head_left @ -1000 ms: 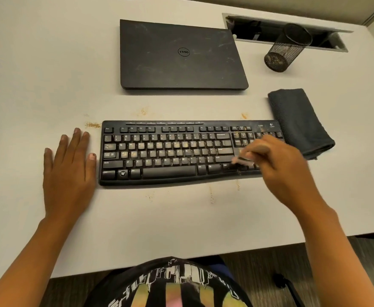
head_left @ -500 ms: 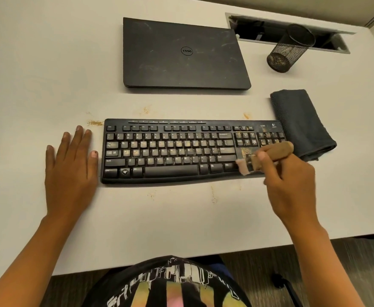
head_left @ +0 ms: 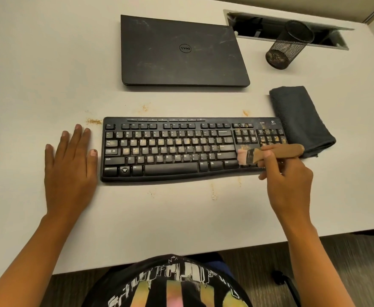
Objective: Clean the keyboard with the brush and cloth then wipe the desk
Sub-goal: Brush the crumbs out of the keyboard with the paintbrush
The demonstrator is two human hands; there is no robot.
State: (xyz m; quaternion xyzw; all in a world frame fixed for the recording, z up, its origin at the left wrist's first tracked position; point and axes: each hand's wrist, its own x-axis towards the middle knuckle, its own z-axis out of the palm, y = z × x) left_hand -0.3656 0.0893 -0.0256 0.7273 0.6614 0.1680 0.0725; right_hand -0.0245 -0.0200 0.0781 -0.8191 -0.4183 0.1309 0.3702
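A black keyboard point(head_left: 170, 149) lies across the middle of the white desk point(head_left: 37, 63), its keys dusted with yellowish crumbs. My right hand point(head_left: 288, 180) grips a small wooden-handled brush point(head_left: 270, 152) whose pale bristles touch the keys between the main block and the number pad. My left hand point(head_left: 70, 167) rests flat on the desk just left of the keyboard, fingers straight. A folded dark grey cloth point(head_left: 299, 118) lies on the desk at the keyboard's right end.
A closed black laptop point(head_left: 181, 52) sits behind the keyboard. A black mesh pen cup point(head_left: 288, 45) stands at the back right beside a cable slot point(head_left: 270, 25). Crumb patches point(head_left: 94, 121) dot the desk around the keyboard. The desk's front edge runs close to my body.
My right hand has drawn back to the right and down, turning the brush so its handle points right. The bristles shifted slightly left along the lower keys. My left hand stayed put.
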